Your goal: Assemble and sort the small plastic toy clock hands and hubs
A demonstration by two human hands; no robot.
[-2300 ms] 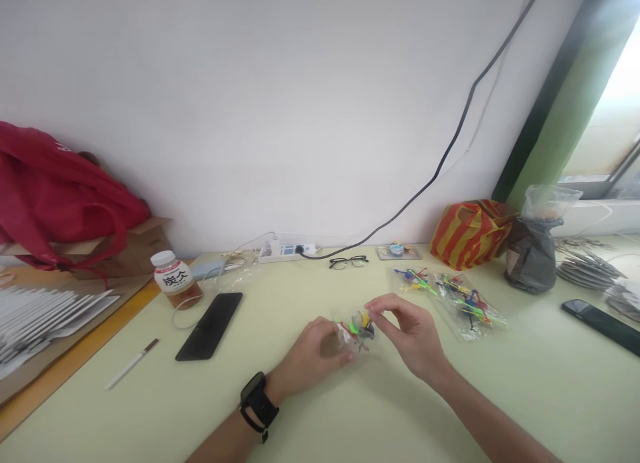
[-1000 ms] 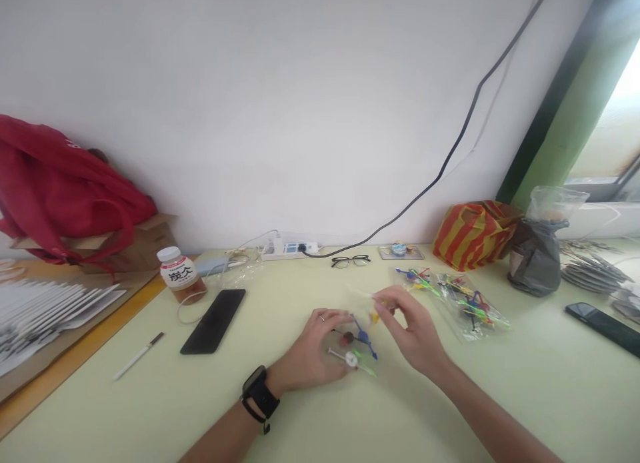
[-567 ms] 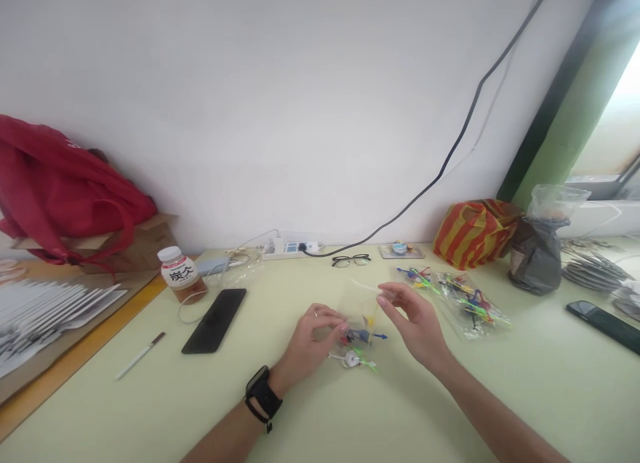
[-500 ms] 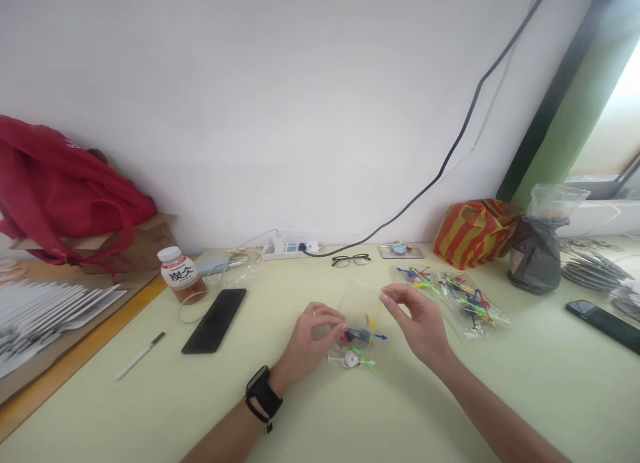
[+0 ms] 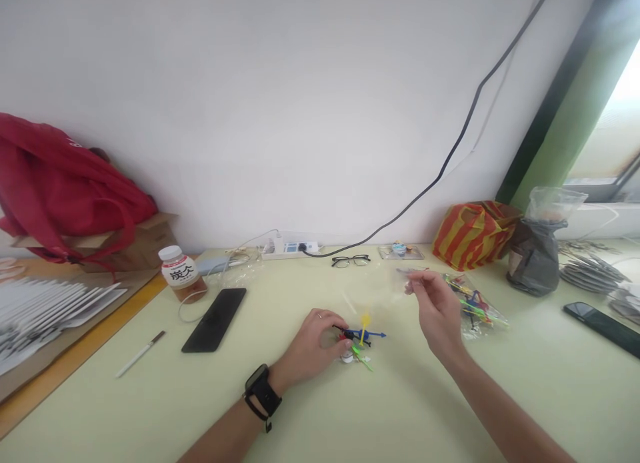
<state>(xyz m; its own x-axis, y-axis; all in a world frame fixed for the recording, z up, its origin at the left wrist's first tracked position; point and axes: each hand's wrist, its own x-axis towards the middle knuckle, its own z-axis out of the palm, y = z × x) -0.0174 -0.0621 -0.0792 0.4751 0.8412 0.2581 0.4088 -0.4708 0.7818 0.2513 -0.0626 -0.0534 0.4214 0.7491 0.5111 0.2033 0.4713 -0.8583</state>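
My left hand [image 5: 320, 339] rests on the table with thumb and fingers closed around a small cluster of arrow-shaped plastic spinners. A blue spinner [image 5: 373, 333], a yellow one [image 5: 366, 320] and a green one [image 5: 362, 357] stick out to the right of the fingertips. Black, red and white pieces lie partly hidden under them. Raised to the right, my right hand [image 5: 437, 309] pinches a clear plastic bag, whose thin film is hard to make out against the table. The bag is apart from the spinners.
Bagged spinners [image 5: 477, 306] lie beyond my right hand. Glasses [image 5: 351, 261], a power strip [image 5: 287, 251] and a small tray [image 5: 413, 253] line the wall. Leftward are a black phone [image 5: 214, 320], a jar [image 5: 181, 274] and a pen [image 5: 141, 353]; a striped bag [image 5: 470, 233] stands right.
My right hand has moved right and slightly up, drawing the clear bag off the spinners. The spinners now lie uncovered, and my left fingers have closed over part of them.
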